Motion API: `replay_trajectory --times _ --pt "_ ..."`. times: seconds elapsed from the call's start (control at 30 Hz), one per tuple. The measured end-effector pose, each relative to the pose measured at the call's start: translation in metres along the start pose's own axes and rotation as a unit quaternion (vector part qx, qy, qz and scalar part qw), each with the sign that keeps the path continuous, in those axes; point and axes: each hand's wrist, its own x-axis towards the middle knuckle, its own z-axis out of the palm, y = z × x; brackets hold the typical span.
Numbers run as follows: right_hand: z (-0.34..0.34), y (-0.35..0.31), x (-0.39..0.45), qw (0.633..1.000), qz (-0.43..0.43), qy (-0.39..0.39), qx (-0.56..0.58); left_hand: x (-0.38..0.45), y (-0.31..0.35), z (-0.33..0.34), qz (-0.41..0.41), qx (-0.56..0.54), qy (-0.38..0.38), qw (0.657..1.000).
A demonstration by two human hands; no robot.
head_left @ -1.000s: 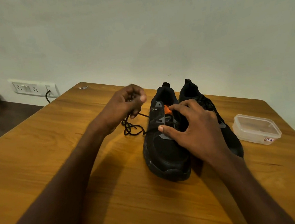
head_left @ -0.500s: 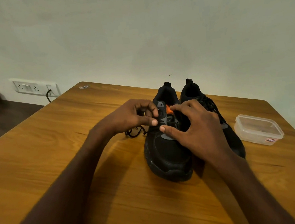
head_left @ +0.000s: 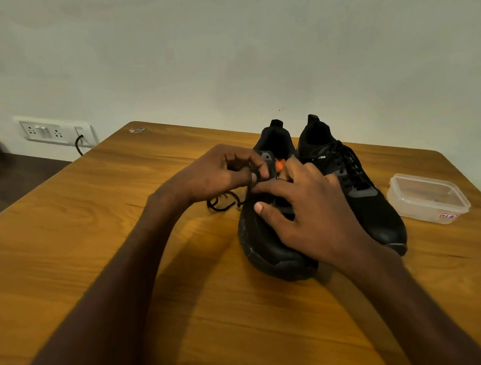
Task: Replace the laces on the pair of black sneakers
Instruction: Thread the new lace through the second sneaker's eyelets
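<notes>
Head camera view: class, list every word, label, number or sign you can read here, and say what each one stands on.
"YMB": white letters on the tongue of the right sneaker; earlier letters may be cut off.
Red and white sticker on the clear plastic container: print too blurred to read.
Small sticker at the table's far corner: too small to read.
Wall switch and socket panel: no readable marks.
Left sneaker: no text visible.

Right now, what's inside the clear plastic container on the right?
The clear plastic container looks empty through its lid; only the wooden table tints it. A small sticker covers part of its front wall.
</notes>
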Motion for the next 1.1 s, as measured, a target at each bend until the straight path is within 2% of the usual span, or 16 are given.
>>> replay_trajectory --times 0.13,0.4,0.53,0.6,0.73,0.87,0.97,1.1 --pt "-0.006 -0.003 0.000 0.999 0.014 -0.043 -0.011 0.001 -0.011 -0.001 -0.015 0.051 0.025 0.998" --pt "-0.008 -0.002 -0.003 0.997 0.006 0.033 0.067 0.002 -0.039 -0.002 -0.080 0.212 0.135 0.965" --pt "-0.012 -0.003 -0.002 0.999 -0.014 -0.029 0.041 0.002 -0.040 0.001 -0.100 0.258 0.126 0.953" --pt "-0.011 -0.001 -0.001 0.998 -0.019 -0.021 0.055 0.004 -0.036 0.004 -0.090 0.267 0.143 0.949" --pt "-0.011 0.003 -0.001 0.996 -0.018 0.028 0.087 0.006 -0.033 0.006 -0.033 0.190 0.196 0.961" --pt "-0.019 -0.003 -0.002 0.996 -0.009 -0.010 0.084 0.005 -0.032 0.011 -0.004 0.134 0.216 0.967" --pt "-0.020 -0.003 -0.002 0.992 -0.006 -0.019 0.122 0.005 -0.028 0.013 0.007 0.106 0.228 0.968" --pt "-0.021 0.000 -0.003 0.984 -0.013 -0.024 0.176 0.006 -0.015 0.011 0.025 -0.082 0.230 0.969"
